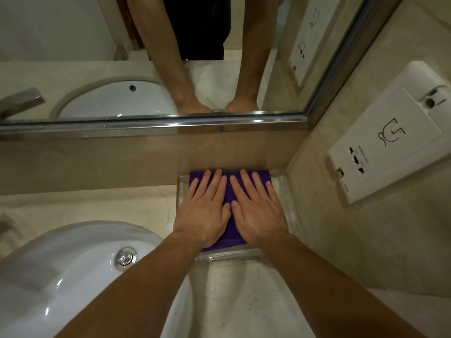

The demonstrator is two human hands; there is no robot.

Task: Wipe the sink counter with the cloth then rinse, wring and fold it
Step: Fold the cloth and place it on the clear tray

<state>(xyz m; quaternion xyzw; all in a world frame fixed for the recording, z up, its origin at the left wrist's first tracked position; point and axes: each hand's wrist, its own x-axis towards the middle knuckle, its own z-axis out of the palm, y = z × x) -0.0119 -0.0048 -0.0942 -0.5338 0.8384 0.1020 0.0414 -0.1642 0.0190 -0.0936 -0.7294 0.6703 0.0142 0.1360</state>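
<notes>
The purple cloth point(229, 191) lies folded flat in a clear tray point(290, 203) at the far right corner of the marble desk point(109, 206), against the back wall and just right of the white sink point(61, 276). Both hands press down on it side by side. The left hand point(207, 211) covers the cloth's left half and the right hand point(256, 211) its right half, thumbs touching in the middle. The fingers point(214, 181) of both hands are released and spread flat, palms down, grasping nothing. A strip of cloth shows beyond the fingertips at the far edge, and its near hem shows under the wrists.

The sink's chrome drain plug point(125, 258) sits to the near left of the tray. A mirror point(122, 57) with a metal frame runs along the far wall and reflects the forearms and the basin. On the right wall a white socket plate point(390, 142) carries a line drawing of a face with a shaver; small print beside its holes is too blurred to read
</notes>
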